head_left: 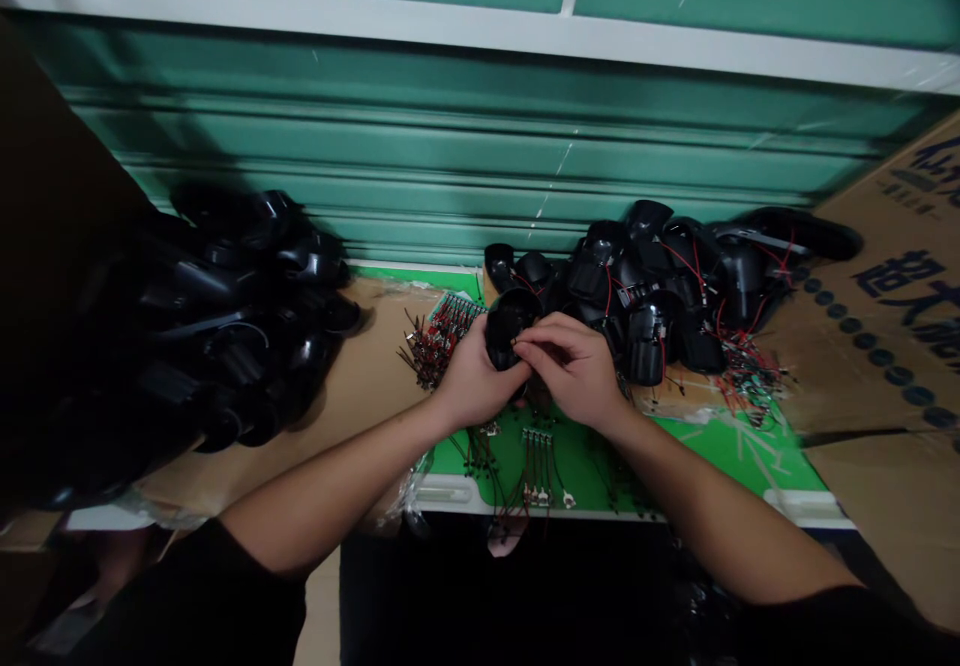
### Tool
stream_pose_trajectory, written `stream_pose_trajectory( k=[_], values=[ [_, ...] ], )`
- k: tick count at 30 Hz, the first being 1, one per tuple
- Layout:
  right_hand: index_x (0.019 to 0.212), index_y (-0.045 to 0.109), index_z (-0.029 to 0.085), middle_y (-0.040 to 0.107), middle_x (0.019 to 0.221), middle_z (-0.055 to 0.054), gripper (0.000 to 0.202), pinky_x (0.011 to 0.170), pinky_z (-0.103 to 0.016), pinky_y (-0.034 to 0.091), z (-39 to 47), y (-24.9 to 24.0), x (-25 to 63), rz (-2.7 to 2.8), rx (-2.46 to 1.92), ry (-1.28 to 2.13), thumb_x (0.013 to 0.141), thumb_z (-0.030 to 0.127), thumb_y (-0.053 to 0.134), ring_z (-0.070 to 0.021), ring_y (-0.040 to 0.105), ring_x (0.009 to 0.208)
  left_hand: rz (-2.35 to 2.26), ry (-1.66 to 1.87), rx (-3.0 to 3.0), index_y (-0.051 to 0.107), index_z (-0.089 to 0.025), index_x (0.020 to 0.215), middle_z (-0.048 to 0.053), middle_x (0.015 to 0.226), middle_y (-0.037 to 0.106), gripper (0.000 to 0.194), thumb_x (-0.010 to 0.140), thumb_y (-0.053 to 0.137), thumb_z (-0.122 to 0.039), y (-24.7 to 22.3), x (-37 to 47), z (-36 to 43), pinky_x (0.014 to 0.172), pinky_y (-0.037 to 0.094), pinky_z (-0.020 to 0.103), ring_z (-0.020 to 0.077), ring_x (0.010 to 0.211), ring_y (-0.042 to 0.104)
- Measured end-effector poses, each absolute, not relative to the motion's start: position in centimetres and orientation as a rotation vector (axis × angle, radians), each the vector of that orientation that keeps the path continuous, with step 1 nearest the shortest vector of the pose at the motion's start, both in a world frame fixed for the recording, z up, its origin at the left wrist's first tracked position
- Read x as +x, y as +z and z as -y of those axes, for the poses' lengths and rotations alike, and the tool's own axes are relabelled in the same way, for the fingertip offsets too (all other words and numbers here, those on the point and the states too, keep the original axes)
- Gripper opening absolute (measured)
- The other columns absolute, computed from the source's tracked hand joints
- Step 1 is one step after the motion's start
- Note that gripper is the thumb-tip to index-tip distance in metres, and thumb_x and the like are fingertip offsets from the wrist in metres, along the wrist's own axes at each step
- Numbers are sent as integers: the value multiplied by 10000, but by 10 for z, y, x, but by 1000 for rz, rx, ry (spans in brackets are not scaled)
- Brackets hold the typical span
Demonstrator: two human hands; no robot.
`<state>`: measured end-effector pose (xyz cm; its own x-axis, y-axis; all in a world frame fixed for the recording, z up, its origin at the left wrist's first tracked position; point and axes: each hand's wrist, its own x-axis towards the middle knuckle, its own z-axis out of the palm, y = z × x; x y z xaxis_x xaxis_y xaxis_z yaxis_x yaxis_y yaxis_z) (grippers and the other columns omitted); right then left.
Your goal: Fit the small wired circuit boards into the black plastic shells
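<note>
My left hand [478, 378] is wrapped round a black plastic housing [510, 314], its round opening tipped up toward me. At the right rim of that opening, the thumb and fingers of my right hand [574, 364] are pinched together on something tiny, too small and dark to name. Just left of the housing lies a bundle of small circuit boards with red and black wires [442, 341]. Below my hands, a row of wired connectors [538, 466] rests on the green work surface [585, 466].
Black plastic housings [247, 326] are heaped on cardboard at left. More housings with red wires [652, 291] sit at right, beside a pile of wired parts [754, 376]. A cardboard box [885, 296] stands at far right. A green panelled wall [420, 156] closes off the back.
</note>
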<state>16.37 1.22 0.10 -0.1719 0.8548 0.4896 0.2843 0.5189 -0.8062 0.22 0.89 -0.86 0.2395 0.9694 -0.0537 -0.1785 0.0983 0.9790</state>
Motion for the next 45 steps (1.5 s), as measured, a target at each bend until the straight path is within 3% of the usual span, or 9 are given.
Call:
stream_pose_trajectory(
  k=[4,12,17,25,29,33,45],
  values=[
    [996,806,229,739,911,-61,97,732,-343,551,-13,3,166,1768,-937,587,984,240,711,-191,688,822,-884,1034,1069,461,-227,1123,-7,950,617,572,736,881,-238,-4,0,-8,469,613,314,134,604,655],
    [1009,784,230,737,929,-65,122,754,-352,567,-15,7,174,1796,-914,529,999,215,664,-196,697,841,-760,982,957,515,-245,1122,17,979,627,485,822,845,-437,1,-3,-8,522,648,375,175,683,668],
    [1005,785,233,738,955,-70,120,773,-365,577,-17,10,180,1819,-956,577,1002,267,670,-207,704,861,-747,953,990,545,-228,1125,24,957,651,506,817,856,-482,-2,-2,-11,578,671,393,188,715,682],
    [1082,734,224,703,1009,-71,141,620,-306,550,-12,16,181,1833,-1011,726,1018,312,644,-173,675,756,-809,928,943,536,-214,1129,15,889,702,489,818,835,-444,0,-6,-16,591,658,390,190,658,706],
    [1061,713,232,712,979,-64,101,684,-328,562,-11,14,178,1894,-1004,571,1010,304,663,-185,674,785,-834,1001,1012,543,-216,1115,24,968,684,482,795,851,-403,-2,-3,-15,597,638,337,177,722,695],
    [1027,691,237,708,945,-60,72,762,-352,563,-11,11,175,1931,-971,404,1024,225,621,-203,674,852,-790,968,1017,476,-255,1159,-7,927,646,522,801,842,-356,-3,-1,-10,617,651,388,182,681,696],
    [1046,608,239,662,953,-71,149,793,-355,548,-8,1,171,1992,-902,253,1025,120,522,-209,654,888,-751,1003,1067,420,-258,1153,-19,905,590,443,884,762,-340,-2,4,1,516,572,334,139,566,639]
  ],
)
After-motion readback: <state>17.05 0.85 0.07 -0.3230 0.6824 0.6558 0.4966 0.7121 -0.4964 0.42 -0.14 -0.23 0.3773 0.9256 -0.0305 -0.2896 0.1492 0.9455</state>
